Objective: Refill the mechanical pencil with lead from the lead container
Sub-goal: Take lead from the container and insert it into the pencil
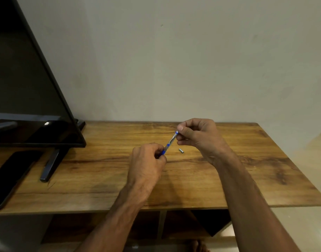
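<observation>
Mid-frame, our left grip (147, 164) clasps the mechanical pencil (170, 142) at its blue lower end; our right grip (198, 137) pinches its top, perhaps feeding lead. We should hold the barrel steady and tilted; its small cap (181, 150) lies on the surface (247, 160) nearby.

A home living room: a flat-screen TV (19, 70) stands at the left on a low wood-grain table (247, 170) against a plain painted wall (174, 51). A phone (9, 179) lies at lower left, with open shelves (192, 224) and glossy floor tiles (310, 224) below.
</observation>
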